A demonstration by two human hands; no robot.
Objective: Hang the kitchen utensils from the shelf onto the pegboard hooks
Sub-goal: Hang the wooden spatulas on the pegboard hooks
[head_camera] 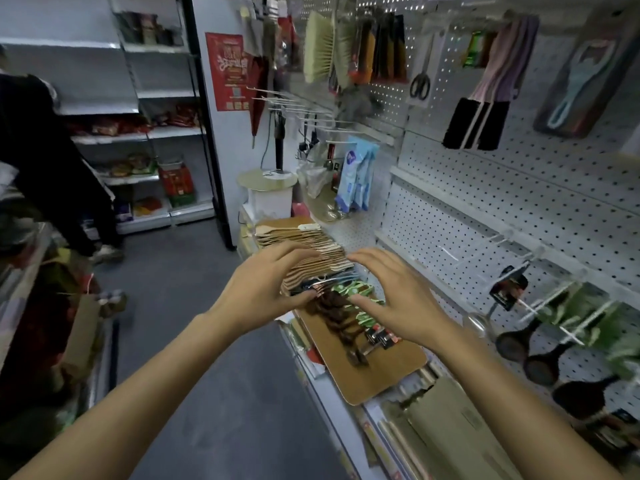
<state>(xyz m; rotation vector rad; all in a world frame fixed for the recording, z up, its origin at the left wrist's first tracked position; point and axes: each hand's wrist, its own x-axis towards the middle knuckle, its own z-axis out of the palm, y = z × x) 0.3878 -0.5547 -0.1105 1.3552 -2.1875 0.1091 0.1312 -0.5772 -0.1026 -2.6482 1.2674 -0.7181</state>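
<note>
Head view: both hands over a row of carded utensils [311, 252] lying overlapped along the shelf [349, 233], near its front edge. Left hand [266, 289] on the near end of the kraft-card stack, fingers spread over the top, thumb tucked under toward a metal piece at the stack's end; whether anything is truly pinched, cannot tell. Right hand [394, 296] just beside it, fingers apart and lightly bent, tips on the stack's right edge, thumb touching green cards [360, 292]; nothing clasped. Below the hands, dark wooden spoons [343, 323] fanned on a brown board [377, 375] jutting past the shelf's front edge. Further along the shelf, toward its far end: blue packets [356, 178], white tub [270, 199] with round lid.

Pegboard [519, 188] rising behind the shelf. Upper hooks: brushes [320, 46], scissors [420, 84], black-bristled brush [478, 123], carded opener [581, 84]. Lower right hooks [533, 271]: black ladles [540, 365] with green cards, one black-carded item [509, 285].

Left background: person in dark clothes [45, 161] before grocery shelves [145, 133]; red poster [227, 71] on a white panel.
</note>
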